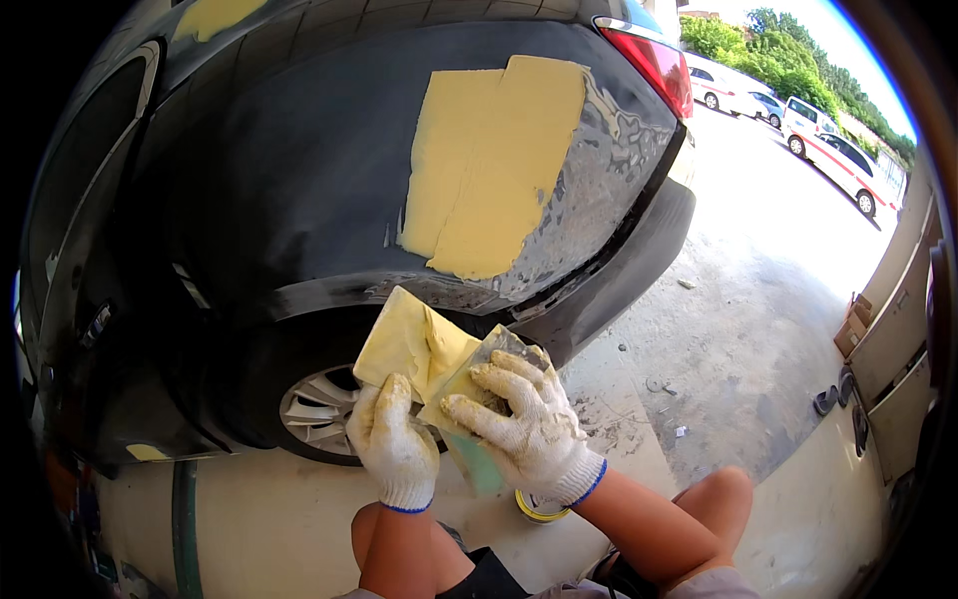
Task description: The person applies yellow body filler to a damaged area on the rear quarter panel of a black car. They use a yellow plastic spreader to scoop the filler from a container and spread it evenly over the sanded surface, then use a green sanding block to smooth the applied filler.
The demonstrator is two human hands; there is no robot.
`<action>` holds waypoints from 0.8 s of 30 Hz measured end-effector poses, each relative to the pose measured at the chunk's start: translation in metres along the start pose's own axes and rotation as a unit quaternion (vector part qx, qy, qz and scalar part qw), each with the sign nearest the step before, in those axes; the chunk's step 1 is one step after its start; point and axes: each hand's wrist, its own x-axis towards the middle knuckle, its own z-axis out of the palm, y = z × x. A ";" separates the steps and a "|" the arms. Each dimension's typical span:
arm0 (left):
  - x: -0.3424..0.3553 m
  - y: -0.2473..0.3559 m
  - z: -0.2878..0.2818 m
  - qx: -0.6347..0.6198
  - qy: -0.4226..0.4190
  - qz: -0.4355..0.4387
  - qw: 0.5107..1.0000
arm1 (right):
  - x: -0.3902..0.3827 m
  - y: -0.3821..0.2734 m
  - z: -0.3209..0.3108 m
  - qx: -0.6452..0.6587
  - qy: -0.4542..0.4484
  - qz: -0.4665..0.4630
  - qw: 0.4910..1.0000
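In the head view, my left hand in a white knit glove grips a square board coated with yellow filler. My right hand, gloved the same way, holds a translucent flat spreader against the board's right side, with filler between the two. Both sit in front of the black car's rear wheel. Above them, a large patch of yellow filler covers the scuffed rear panel. Below my right hand is an open can, partly hidden by it. A pale green object behind my hands is unclear.
The car's tail light and rear bumper are at upper right. Concrete floor extends rightward to metal cabinets, cardboard boxes and slippers. Parked white cars and trees stand outside. My bare knees show at the bottom.
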 end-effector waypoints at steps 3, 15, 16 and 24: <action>0.002 0.005 -0.007 0.002 -0.005 0.067 0.998 | -0.003 0.010 -0.018 -0.010 -0.042 -0.002 0.999; 0.032 0.020 -0.030 -0.001 0.115 0.084 0.990 | 0.192 0.209 -0.092 -0.134 0.346 0.114 0.922; 0.029 0.022 -0.027 -0.004 0.107 0.070 0.992 | 0.204 0.216 -0.093 -0.146 0.362 0.118 0.913; 0.018 0.026 -0.029 -0.008 0.077 0.028 0.997 | 0.173 0.203 -0.025 -0.071 0.366 0.209 0.904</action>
